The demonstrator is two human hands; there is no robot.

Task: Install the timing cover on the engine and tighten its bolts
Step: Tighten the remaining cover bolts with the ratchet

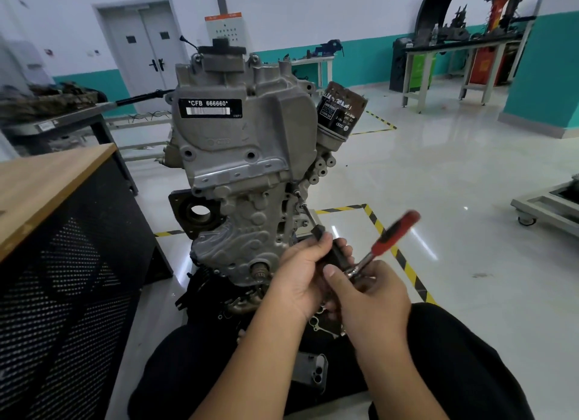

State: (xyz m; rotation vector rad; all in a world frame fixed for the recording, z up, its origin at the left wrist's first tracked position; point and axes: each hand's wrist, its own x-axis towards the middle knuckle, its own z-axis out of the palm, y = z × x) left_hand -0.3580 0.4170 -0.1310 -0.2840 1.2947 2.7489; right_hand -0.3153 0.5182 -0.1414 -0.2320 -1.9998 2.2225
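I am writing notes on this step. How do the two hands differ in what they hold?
The left hand grips the black extension bar, which points up at a bolt on the engine. The right hand holds the ratchet at its head, its red handle free. Both meet on one tool.

Open floor (pixel 438 175) right of engine (pixel 244 156), mesh-sided bench (pixel 62 231) crowding its left, oil filter (pixel 341 109) jutting upper right

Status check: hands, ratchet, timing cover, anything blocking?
Left hand grips the black extension. Right hand holds the ratchet at its head. Bit on a right-edge bolt of the timing cover. Nothing blocking.
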